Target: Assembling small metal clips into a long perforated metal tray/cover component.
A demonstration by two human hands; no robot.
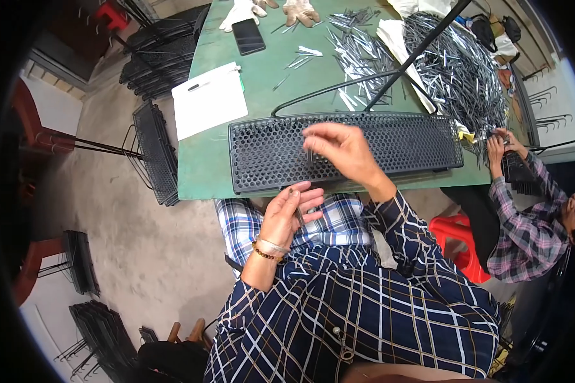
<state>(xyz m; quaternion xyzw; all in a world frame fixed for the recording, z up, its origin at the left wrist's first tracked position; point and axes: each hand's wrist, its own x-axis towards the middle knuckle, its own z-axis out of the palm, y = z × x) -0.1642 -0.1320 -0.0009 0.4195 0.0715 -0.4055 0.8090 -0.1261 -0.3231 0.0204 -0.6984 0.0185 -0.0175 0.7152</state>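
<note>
A long black rack of round holes point(390, 145) lies at the table's near edge, its bent rod frame rising behind it. Above its middle, my right hand point(348, 152) is closed in a pinch, and a thin dark rod seems to point down from the fingertips into the holes. My left hand point(286, 214) is just in front of the rack's near edge, palm up. Its thumb presses one or more short thin metal rods point(299, 214) against the fingers; the exact number is hidden.
Loose rods point(364, 54) are scattered behind the rack, beside a big heap point(453, 60) on white sacking. A white sheet point(209, 102) with a pen, a phone point(248, 37) and gloves point(241, 14) lie left. At right a co-worker's hands point(501, 147) handle rods near a red stool point(459, 246).
</note>
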